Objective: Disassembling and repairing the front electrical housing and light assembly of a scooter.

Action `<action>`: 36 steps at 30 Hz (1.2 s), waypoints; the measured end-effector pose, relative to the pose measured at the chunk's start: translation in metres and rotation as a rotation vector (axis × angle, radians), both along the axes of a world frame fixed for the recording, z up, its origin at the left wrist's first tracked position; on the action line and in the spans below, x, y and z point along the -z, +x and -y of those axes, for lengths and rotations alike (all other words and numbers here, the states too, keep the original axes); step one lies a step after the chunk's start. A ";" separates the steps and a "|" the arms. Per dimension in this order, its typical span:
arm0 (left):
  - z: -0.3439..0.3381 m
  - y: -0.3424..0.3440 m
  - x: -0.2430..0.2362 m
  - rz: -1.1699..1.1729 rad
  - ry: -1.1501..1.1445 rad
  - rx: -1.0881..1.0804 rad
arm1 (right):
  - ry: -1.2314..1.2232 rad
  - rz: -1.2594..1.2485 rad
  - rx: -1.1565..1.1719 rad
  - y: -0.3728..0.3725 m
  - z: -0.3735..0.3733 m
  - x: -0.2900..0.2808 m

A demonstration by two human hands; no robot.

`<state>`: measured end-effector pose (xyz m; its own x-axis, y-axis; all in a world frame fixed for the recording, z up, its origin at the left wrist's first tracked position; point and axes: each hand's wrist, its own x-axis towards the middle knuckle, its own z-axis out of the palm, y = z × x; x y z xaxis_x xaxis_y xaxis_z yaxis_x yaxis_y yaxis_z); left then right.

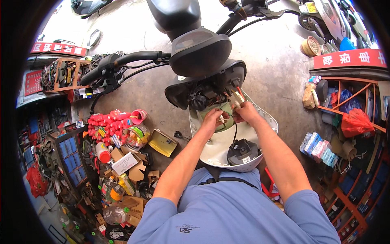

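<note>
Both my hands are at the exposed wiring of a scooter [201, 53] whose front cover is open. My left hand [211, 121] is closed, pinching a small white connector [222, 118]. My right hand [248, 112] is closed too, close to white plugs [236, 98] with a red wire; what its fingers hold is hidden. Between the hands and just behind them is a pale green part [222, 127]. Below, a white shell panel [207, 151] lies against my waist. A round black unit [243, 150] sits in it, its black cable running up toward my hands.
A black handlebar [140, 57] reaches out at the left. Red bottles [111, 125], cardboard [136, 167] and a yellow tray [163, 142] crowd the left floor. Stacked small boxes [319, 148], a red bag [356, 122] and an orange rack [352, 97] stand at the right.
</note>
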<state>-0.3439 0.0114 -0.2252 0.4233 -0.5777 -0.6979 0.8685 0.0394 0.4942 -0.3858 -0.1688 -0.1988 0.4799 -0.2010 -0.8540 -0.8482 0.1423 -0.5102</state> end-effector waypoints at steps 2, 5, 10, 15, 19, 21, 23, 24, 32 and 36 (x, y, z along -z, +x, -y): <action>0.005 0.004 -0.003 0.000 0.037 0.044 | -0.105 0.035 0.006 -0.001 0.007 0.003; 0.015 0.008 -0.006 0.164 0.241 0.277 | -0.197 -0.040 0.112 -0.004 0.015 0.005; 0.035 0.004 -0.010 0.157 0.168 0.311 | -0.174 -0.037 0.129 -0.005 0.019 0.007; 0.055 0.001 0.001 0.109 0.146 0.276 | -0.170 -0.044 0.125 -0.003 0.019 0.008; 0.059 0.006 0.017 -0.044 0.037 0.188 | -0.104 -0.042 0.114 -0.003 0.019 0.003; 0.057 0.006 0.022 -0.080 -0.017 0.173 | -0.065 -0.051 0.137 -0.003 0.020 -0.002; 0.057 0.005 0.025 -0.117 -0.072 0.137 | -0.075 -0.052 0.128 -0.002 0.021 -0.006; 0.057 0.004 0.026 -0.122 -0.061 0.133 | -0.062 -0.051 0.127 -0.002 0.021 -0.009; 0.059 0.004 0.019 -0.090 -0.052 0.101 | 0.072 0.014 0.214 0.000 0.018 -0.021; 0.057 0.005 0.013 -0.003 0.010 0.146 | 0.095 0.019 0.180 -0.001 0.017 -0.024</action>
<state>-0.3392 -0.0460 -0.2379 0.3332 -0.6260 -0.7050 0.8660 -0.0926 0.4914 -0.3872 -0.1863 -0.1744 0.4601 -0.2040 -0.8641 -0.7949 0.3388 -0.5033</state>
